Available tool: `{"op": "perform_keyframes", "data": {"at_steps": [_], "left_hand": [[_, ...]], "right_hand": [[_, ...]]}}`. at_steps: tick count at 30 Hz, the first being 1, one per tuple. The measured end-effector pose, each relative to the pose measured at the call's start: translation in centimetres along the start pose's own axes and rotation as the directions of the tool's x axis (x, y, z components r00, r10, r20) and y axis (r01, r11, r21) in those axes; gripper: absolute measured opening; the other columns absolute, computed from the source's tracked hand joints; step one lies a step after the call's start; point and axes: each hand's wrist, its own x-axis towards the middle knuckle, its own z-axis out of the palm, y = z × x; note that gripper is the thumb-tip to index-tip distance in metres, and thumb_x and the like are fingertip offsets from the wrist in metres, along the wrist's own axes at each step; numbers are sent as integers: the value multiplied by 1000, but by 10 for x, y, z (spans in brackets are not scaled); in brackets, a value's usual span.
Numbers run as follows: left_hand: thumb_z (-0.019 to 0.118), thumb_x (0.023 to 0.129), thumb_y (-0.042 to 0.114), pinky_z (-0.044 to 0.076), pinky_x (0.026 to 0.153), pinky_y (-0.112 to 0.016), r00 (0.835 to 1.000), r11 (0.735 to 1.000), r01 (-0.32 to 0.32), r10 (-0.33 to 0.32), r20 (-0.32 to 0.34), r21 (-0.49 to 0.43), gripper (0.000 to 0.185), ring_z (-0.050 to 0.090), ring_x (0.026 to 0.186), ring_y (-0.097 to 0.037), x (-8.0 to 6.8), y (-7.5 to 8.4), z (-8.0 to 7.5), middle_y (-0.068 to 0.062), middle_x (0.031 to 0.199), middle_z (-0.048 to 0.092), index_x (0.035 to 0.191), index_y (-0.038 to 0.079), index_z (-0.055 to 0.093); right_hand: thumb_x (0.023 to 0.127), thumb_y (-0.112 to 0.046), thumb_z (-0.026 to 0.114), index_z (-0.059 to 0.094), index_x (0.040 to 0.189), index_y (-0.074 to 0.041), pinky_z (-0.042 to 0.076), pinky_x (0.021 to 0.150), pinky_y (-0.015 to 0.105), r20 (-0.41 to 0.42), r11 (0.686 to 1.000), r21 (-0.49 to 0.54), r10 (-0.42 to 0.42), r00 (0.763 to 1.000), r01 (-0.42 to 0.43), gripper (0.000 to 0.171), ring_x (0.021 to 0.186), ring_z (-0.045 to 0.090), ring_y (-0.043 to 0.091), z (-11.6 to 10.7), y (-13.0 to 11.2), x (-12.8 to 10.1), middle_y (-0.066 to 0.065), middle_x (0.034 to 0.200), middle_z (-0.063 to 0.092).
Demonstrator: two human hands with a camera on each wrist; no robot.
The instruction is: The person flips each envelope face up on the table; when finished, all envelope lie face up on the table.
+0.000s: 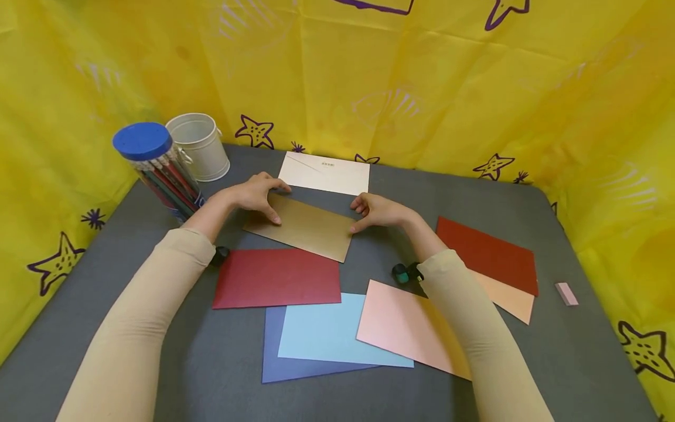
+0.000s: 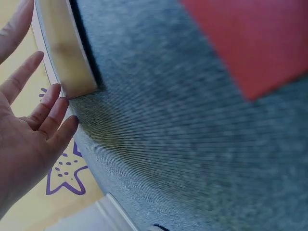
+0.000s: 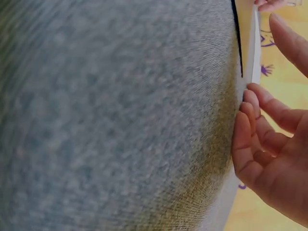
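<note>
Grey felt table (image 1: pixel 554 234) ringed by a yellow starfish cloth (image 1: pixel 422 88). Sheets scattered on it: dark blue sheet (image 1: pixel 295 366) under a light blue sheet (image 1: pixel 327 334), pink sheet (image 1: pixel 406 328) overlapping that one, red sheet (image 1: pixel 276 277), dark red sheet (image 1: pixel 487 255) on a peach sheet (image 1: pixel 514 302), white envelope (image 1: pixel 324 172) at the far edge. Tan envelope (image 1: pixel 306 227) lies flat mid-table, just in front of the white one. Left hand (image 1: pixel 253 193) rests on its left end, fingers straight and slightly apart, thumb on the near part. Right hand (image 1: pixel 379 211) pinches its right edge, fingers curled close together. White bucket (image 1: pixel 199 146) and blue-lidded pencil tub (image 1: pixel 155 164) far left, touching. Small pink eraser (image 1: pixel 566 293) far right, well apart from the sheets
</note>
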Motion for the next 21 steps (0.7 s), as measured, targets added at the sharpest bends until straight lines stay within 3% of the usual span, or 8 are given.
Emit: {"op": "perform_keyframes", "data": {"at_steps": [6,12,21], "left_hand": [[87,73,19,29,106,-60,1000,1000,7,-7,16,-4,76,26,130,-43,-2,0,1,-28,140,34,138,6,50],[85,71,11,28,107,-60,1000,999,4,-4,-4,36,72,27,128,-45,-2,0,4,-29,136,36,133,2,50],[86,70,9,30,105,-57,999,998,22,-19,-49,60,59,29,123,-43,-4,3,7,-26,130,37,117,0,52]], "right_hand": [[78,-21,84,49,125,1,39,99,36,-17,995,-93,-26,1000,24,63,109,47,27,7,-1,0,16,118,51],[70,-38,88,54,110,-5,41,91,36,-57,960,-277,-52,997,34,62,102,48,27,16,-9,-1,12,111,55],[70,-35,89,52,106,-2,38,88,36,-78,941,-338,-46,996,17,62,100,45,29,22,-13,1,13,104,51]]}}
